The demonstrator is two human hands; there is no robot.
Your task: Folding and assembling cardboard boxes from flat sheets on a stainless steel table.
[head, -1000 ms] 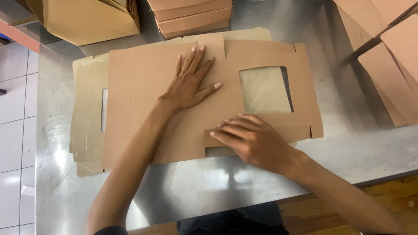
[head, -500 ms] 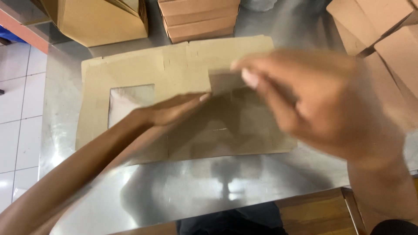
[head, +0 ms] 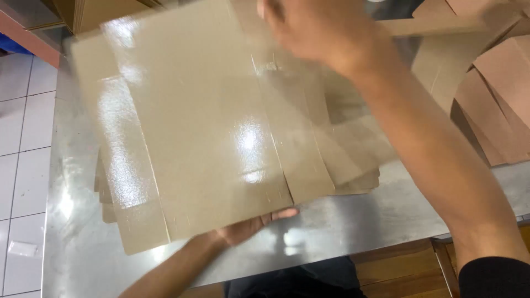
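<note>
A flat, creased cardboard box blank [head: 204, 127] was tilted up off the bench, its glossy beige face uppermost and catching glare.

A large flat cardboard sheet [head: 204, 127] with a glossy side fills the middle of the frame, tilted up from the metal surface [head: 359, 221]. The left hand [head: 248, 226] holds its lower edge from under. The right hand [head: 320, 27], blurred, is at its upper edge. More brown cardboard pieces [head: 497, 83] lie at the upper right.
</note>
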